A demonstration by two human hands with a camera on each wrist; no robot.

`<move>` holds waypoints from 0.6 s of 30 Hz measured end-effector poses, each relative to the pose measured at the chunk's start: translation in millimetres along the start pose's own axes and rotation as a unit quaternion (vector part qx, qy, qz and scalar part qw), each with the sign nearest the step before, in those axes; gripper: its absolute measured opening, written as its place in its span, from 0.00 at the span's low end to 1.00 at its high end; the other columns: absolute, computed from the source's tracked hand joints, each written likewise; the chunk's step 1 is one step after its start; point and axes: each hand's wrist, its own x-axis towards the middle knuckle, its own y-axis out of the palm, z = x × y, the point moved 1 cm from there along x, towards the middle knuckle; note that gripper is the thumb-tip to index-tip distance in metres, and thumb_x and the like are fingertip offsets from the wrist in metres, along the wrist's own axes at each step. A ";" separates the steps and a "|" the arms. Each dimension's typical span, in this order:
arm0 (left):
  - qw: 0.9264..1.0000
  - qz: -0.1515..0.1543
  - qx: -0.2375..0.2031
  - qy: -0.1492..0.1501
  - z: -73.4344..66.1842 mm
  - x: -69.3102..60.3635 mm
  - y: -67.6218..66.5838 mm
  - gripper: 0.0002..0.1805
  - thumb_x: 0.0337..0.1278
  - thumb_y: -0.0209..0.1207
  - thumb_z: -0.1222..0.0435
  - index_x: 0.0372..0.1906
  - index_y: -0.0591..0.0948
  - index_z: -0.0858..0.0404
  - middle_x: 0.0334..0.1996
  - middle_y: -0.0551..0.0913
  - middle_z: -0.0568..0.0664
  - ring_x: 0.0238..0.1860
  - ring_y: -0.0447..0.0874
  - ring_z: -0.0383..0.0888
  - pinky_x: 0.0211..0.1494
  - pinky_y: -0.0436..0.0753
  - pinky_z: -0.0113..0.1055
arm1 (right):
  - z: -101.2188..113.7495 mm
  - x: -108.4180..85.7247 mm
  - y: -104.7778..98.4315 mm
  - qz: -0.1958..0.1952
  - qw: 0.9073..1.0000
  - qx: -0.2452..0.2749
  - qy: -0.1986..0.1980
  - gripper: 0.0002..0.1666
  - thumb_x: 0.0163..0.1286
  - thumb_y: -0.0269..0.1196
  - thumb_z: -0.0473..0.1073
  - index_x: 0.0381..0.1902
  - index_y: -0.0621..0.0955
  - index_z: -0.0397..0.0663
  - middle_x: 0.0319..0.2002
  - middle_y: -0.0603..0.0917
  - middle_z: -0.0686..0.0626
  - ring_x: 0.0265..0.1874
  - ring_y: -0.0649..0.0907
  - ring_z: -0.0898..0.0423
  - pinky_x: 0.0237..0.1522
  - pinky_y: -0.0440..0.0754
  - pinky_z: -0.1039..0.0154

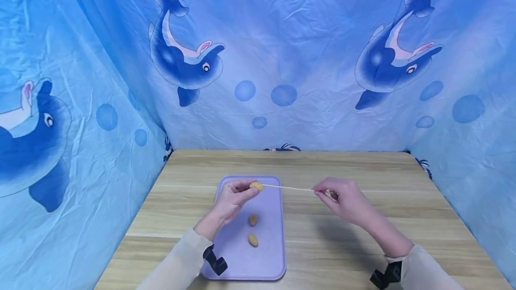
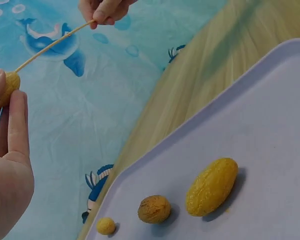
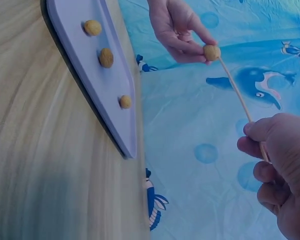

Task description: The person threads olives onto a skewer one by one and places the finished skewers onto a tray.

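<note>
Right sleeve nearest, right of tray. Pinching thin skewer in right hand, lump in left hand above tray. Expect light, firm lump, snappable skewer; grip skewer close to lump.

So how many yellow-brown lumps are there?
4: held lump in the left hand; on the tray, near lump, middle lump and far lump, the last hidden in head view.

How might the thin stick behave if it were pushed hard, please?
The thin stick would probably feel light, being so slender. It looks fairly stiff, running nearly straight from the right hand to the yellow piece, yet its thinness suggests it could bow or snap under hard pushing.
</note>
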 end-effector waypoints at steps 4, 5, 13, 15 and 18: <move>1.000 -0.001 0.002 0.005 1.5 -0.3 0.9 0.17 0.65 0.68 0.75 0.46 0.93 0.48 0.40 0.93 0.39 0.44 0.92 0.34 0.54 0.91 0.25 | -0.7 -0.9 -0.6 -0.005 1.000 0.019 -0.012 0.14 0.61 0.75 0.28 0.38 0.91 0.53 0.31 0.90 0.56 0.19 0.67 0.75 0.19 0.68 0.83; 1.000 -0.001 0.005 0.010 1.7 -0.2 1.2 0.16 0.64 0.70 0.74 0.46 0.93 0.49 0.40 0.93 0.39 0.44 0.92 0.34 0.54 0.91 0.25 | -0.9 -1.2 -0.9 -0.006 1.000 0.022 -0.011 0.14 0.61 0.75 0.27 0.37 0.91 0.53 0.30 0.90 0.57 0.19 0.67 0.75 0.19 0.68 0.83; 0.999 -0.011 0.035 0.025 -3.0 1.7 1.1 0.20 0.63 0.69 0.78 0.42 0.93 0.46 0.38 0.94 0.38 0.41 0.92 0.33 0.51 0.92 0.26 | -0.1 -0.3 0.0 0.000 1.000 0.021 0.001 0.11 0.63 0.74 0.29 0.37 0.91 0.51 0.29 0.89 0.57 0.20 0.67 0.75 0.19 0.68 0.82; 0.999 -0.012 0.040 0.026 -2.7 2.7 -0.8 0.20 0.62 0.71 0.76 0.39 0.93 0.44 0.38 0.94 0.38 0.41 0.92 0.33 0.51 0.92 0.25 | -0.3 0.7 1.5 0.002 1.000 0.018 0.002 0.10 0.63 0.74 0.30 0.37 0.91 0.51 0.29 0.89 0.57 0.20 0.68 0.75 0.20 0.69 0.82; 0.999 -0.012 0.039 0.028 -3.6 2.5 -1.8 0.18 0.59 0.74 0.74 0.38 0.93 0.44 0.38 0.94 0.38 0.41 0.92 0.33 0.50 0.92 0.25 | -0.7 1.9 3.5 0.001 1.000 0.022 0.002 0.10 0.63 0.74 0.30 0.37 0.91 0.51 0.29 0.89 0.57 0.20 0.68 0.75 0.20 0.69 0.82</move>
